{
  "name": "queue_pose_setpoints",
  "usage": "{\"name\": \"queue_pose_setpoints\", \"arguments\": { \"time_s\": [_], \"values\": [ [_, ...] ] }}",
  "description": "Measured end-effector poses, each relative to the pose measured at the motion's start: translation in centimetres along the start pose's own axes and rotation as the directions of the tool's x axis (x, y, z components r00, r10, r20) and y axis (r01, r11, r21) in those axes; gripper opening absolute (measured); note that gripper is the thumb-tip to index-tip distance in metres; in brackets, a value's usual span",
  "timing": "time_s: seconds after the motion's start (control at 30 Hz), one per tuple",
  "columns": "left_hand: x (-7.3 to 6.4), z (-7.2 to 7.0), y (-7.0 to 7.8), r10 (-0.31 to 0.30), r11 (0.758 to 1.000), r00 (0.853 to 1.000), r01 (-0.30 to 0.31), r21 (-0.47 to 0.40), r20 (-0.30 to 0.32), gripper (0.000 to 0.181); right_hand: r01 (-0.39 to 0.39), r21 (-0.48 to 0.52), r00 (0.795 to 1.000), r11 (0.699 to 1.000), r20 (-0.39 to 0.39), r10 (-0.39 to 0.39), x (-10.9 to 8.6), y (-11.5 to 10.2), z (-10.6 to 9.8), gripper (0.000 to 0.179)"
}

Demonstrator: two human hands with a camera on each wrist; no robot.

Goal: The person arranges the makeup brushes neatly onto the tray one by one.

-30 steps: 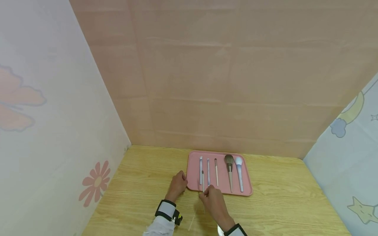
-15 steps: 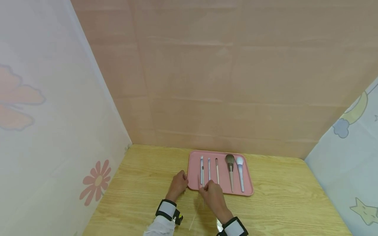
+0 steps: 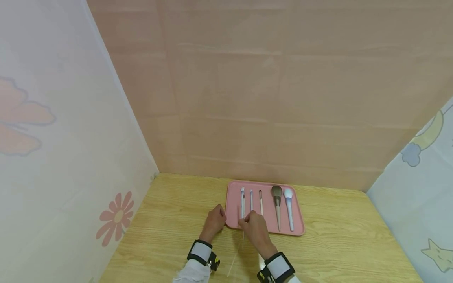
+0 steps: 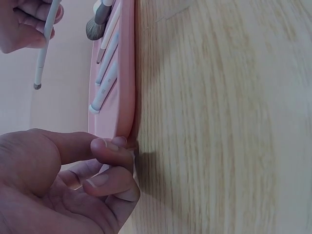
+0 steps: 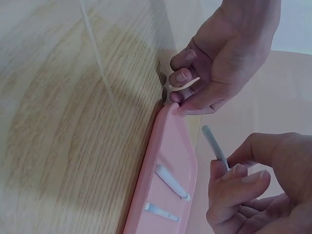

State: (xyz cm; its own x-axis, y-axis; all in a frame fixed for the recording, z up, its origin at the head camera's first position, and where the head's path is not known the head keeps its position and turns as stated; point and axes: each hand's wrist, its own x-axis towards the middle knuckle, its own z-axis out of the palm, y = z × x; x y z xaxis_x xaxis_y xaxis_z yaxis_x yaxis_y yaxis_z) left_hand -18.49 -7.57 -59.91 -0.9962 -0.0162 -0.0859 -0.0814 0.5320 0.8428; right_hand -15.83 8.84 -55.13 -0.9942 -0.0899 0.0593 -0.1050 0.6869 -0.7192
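Observation:
My right hand [image 3: 256,230] pinches a slim makeup brush [image 4: 45,56] by its handle, above the front left part of a pink tray [image 3: 232,204]. The held brush's small dark tip points to the back, and in the head view it overlaps a white-tipped brush [image 3: 242,190] lying on the tray. At the tray's front left corner my left hand [image 3: 214,222] pinches the rim between thumb and curled fingers [image 4: 109,152]. Further right on the tray lie a thin lavender brush [image 3: 251,198], a thin dark-tipped brush [image 3: 261,202], a big dark-haired brush [image 3: 277,204] and a white-haired brush [image 3: 289,208].
The tray stands on a wood-grain table [image 3: 339,232], near the pink-beige back wall [image 3: 226,98]. Patterned white side panels [image 3: 70,137] flank the table on both sides. A thin pale streak [image 3: 233,261] runs across the tabletop in front of the tray.
My right hand has moved forward with the brush, bringing it further over the tray beside the leftmost brush. The left hand stays at the tray's corner.

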Motion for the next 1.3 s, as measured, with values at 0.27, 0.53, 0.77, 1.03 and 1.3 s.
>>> {"name": "queue_pose_setpoints", "arguments": {
  "time_s": [0.27, 0.53, 0.77, 1.03, 1.3],
  "values": [
    [0.1, 0.1, -0.2, 0.007, 1.0, 1.0, -0.007, 0.002, -0.007, 0.009, -0.025, 0.037, 0.999, 0.999, 0.024, 0.024, 0.8, -0.3, 0.1, 0.029],
    [0.0, -0.1, 0.0, 0.007, 1.0, 1.0, -0.007, -0.013, -0.008, 0.011, -0.032, 0.031, 0.999, 0.999, 0.004, 0.031, 2.3, -0.9, 0.1, 0.04],
    [-0.1, -0.1, 0.3, -0.021, 1.0, 1.0, 0.021, -0.008, -0.001, 0.011, -0.028, 0.006, 1.0, 1.0, -0.008, 0.028, 3.4, -1.4, 0.1, 0.045],
    [-0.2, -0.1, 0.6, -0.039, 0.999, 0.999, 0.039, -0.006, -0.002, 0.009, -0.047, -0.029, 0.999, 0.998, -0.009, 0.047, 4.3, -1.4, 0.2, 0.045],
    [-0.1, -0.1, 0.4, -0.02, 1.0, 1.0, 0.02, -0.013, -0.002, 0.009, -0.046, -0.047, 0.999, 0.998, -0.005, 0.046, 5.2, -1.2, 0.6, 0.044]
  ]
}}
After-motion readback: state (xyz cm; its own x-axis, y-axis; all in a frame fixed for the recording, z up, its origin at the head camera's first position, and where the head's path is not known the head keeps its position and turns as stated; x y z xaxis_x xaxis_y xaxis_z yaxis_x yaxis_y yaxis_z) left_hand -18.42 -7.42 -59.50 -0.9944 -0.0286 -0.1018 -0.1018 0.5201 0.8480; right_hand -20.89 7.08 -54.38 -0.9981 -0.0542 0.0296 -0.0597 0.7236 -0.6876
